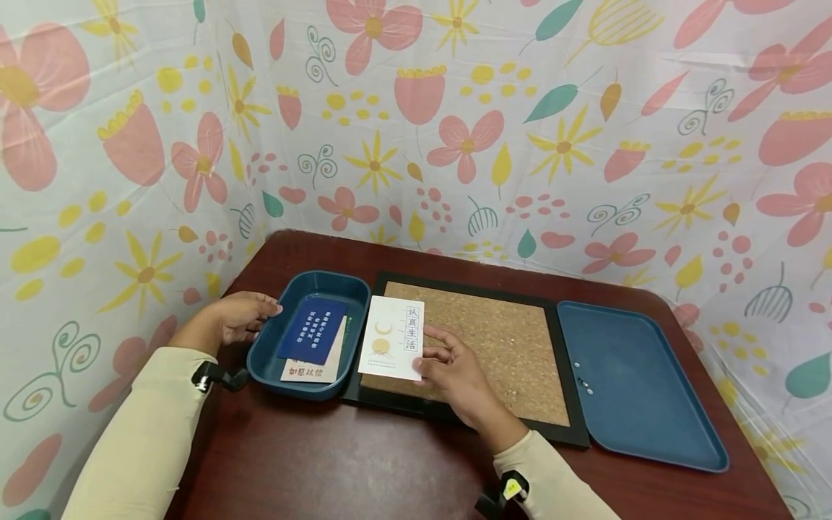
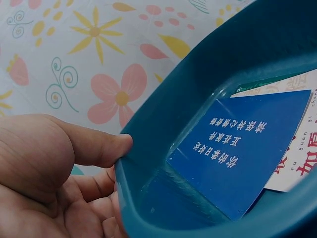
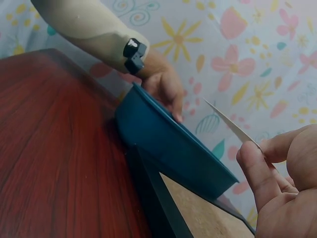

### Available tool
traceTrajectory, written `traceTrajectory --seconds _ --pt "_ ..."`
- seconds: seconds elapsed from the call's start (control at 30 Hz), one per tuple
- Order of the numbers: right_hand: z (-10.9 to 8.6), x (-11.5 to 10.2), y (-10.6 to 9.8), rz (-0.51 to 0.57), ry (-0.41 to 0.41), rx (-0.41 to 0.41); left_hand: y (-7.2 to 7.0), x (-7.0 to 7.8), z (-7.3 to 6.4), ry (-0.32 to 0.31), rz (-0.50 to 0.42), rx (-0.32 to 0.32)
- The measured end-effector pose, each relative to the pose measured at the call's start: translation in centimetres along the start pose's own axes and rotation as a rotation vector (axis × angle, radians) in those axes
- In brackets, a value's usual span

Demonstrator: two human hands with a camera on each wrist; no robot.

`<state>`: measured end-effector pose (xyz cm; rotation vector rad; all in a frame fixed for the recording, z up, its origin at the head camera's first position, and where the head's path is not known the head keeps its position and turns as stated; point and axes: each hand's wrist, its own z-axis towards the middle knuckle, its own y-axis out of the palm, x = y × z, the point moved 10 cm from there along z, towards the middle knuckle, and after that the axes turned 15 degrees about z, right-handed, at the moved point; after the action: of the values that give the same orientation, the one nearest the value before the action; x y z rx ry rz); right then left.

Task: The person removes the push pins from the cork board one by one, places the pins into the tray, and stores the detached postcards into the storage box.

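Note:
My left hand (image 1: pixel 242 318) grips the left rim of a deep blue plastic tub (image 2: pixel 292 218), thumb on the edge and fingers curled beneath it. In the tub lie a dark blue card (image 2: pixel 237 148) with white writing and, partly under it, a cream card (image 1: pixel 312 371) with red writing. A green edge shows behind them. My right hand (image 1: pixel 458 372) pinches a white card (image 1: pixel 392 336) by its right edge; the card bears a yellow drawing and a column of blue characters. It overlaps the cork board's left part in the head view. Edge-on, the card looks thin in the right wrist view.
A black-framed cork board (image 1: pixel 494 347) lies flat right of the tub. Beyond it sits a shallow blue tray (image 1: pixel 643 390) with several small shiny pieces (image 1: pixel 583 385) near its left side. A flowered cloth (image 1: pixel 468 144) hangs behind the dark red table (image 1: pixel 312 455).

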<state>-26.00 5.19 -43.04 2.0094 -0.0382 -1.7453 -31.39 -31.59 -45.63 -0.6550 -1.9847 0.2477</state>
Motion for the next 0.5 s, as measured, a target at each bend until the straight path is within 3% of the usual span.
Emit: traceTrajectory --seconds 0.5 --pt "0.6 1.0 2.2 0.018 0.015 -0.037 0.0 0.1 -0.1 -0.007 -0.003 0.004"
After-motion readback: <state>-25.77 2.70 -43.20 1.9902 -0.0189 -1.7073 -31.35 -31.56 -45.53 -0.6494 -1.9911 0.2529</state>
